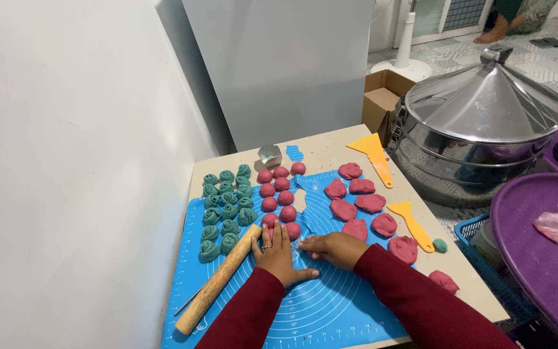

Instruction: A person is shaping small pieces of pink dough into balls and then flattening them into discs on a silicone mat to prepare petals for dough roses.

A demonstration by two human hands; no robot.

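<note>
While both hands press flat and empty on the mat, left hand and right hand meet just below the pink balls. Green rolls look shaped; pink lumps seem unrolled; the pin lies idle.

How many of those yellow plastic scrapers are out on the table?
2. One yellow scraper lies at the far edge of the table near the steel steamer. The other yellow scraper lies to the right of the blue mat, among flattened pink dough pieces.
</note>
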